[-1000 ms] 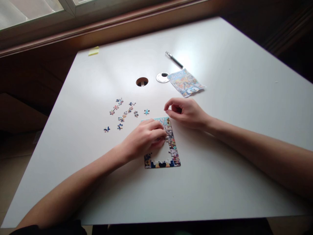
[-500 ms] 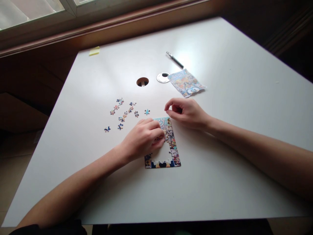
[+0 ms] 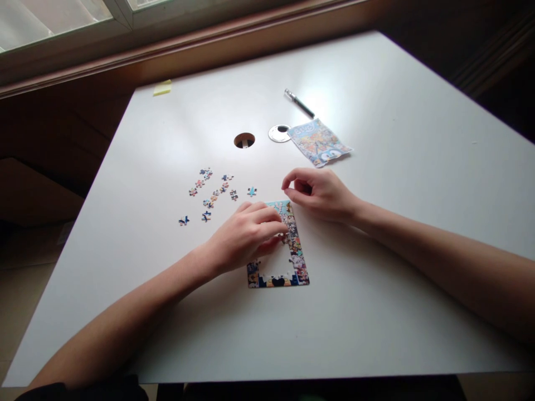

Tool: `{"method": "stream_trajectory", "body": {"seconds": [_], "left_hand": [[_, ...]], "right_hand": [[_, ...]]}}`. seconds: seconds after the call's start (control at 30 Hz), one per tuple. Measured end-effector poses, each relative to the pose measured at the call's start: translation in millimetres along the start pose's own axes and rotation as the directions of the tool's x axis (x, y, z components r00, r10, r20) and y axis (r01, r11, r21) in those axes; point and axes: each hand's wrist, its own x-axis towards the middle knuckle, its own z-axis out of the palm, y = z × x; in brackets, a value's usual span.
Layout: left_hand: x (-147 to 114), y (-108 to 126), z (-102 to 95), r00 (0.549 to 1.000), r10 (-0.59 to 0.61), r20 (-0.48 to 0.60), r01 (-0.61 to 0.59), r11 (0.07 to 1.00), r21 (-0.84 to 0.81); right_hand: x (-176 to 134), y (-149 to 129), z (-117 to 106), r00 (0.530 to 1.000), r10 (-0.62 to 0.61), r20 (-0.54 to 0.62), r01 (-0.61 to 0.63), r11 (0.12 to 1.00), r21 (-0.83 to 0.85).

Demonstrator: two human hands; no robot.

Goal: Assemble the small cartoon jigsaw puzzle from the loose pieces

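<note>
A partly filled jigsaw puzzle (image 3: 301,267) lies flat on the white table, its edges filled and a pale gap in the middle. Over its upper left part is my left hand (image 3: 251,234), its fingertips pinched on a small puzzle piece (image 3: 282,238) at the right of the gap. The fingers partly hide that piece. My right hand (image 3: 320,192) rests on its side by the puzzle's upper right corner. Its fingers are curled, thumb and index tips close together, with nothing visible in them. Several loose puzzle pieces (image 3: 215,195) are scattered to the left, including a light blue one (image 3: 251,191).
Beyond my right hand lies a colourful printed packet (image 3: 320,142), with a pen (image 3: 299,103) behind it. A round metal cover (image 3: 278,133) sits beside a hole (image 3: 244,140) in the table (image 3: 376,312). A yellow sticky note (image 3: 162,88) marks the far left corner.
My left hand's fingertips have shifted slightly right and up over the puzzle, and its fingers are straighter. My right hand and the loose pieces stay put.
</note>
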Motion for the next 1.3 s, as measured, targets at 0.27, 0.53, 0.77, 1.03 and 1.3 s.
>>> {"method": "stream_trajectory", "body": {"seconds": [0.27, 0.53, 0.77, 1.03, 1.3], "left_hand": [[0, 4, 0.1, 0.998, -0.052, -0.021, 0.053, 0.996, 0.067], [1, 7, 8.9, 0.999, -0.036, -0.026, 0.038, 0.996, 0.075], [-4, -23, -48.7, 0.984, -0.079, -0.158, 0.109, 0.976, 0.19], [-29, -74, -72.2, 0.997, -0.073, 0.02, 0.059, 0.914, 0.401], [-33, -76, -77.8, 0.975, -0.172, 0.143, 0.133, 0.958, 0.252]], "right_hand": [[0, 0, 0, 1.0, 0.002, -0.006, -0.002, 1.0, 0.005], [0, 0, 0, 1.0, 0.002, -0.006, -0.002, 1.0, -0.008], [0, -2, -1, 1.0, 0.012, 0.018, -0.012, 1.0, -0.004], [-1, 3, -3, 0.999, 0.029, 0.046, -0.027, 0.999, -0.036], [-1, 7, -2, 0.998, 0.033, 0.056, -0.031, 0.999, -0.038]]}}
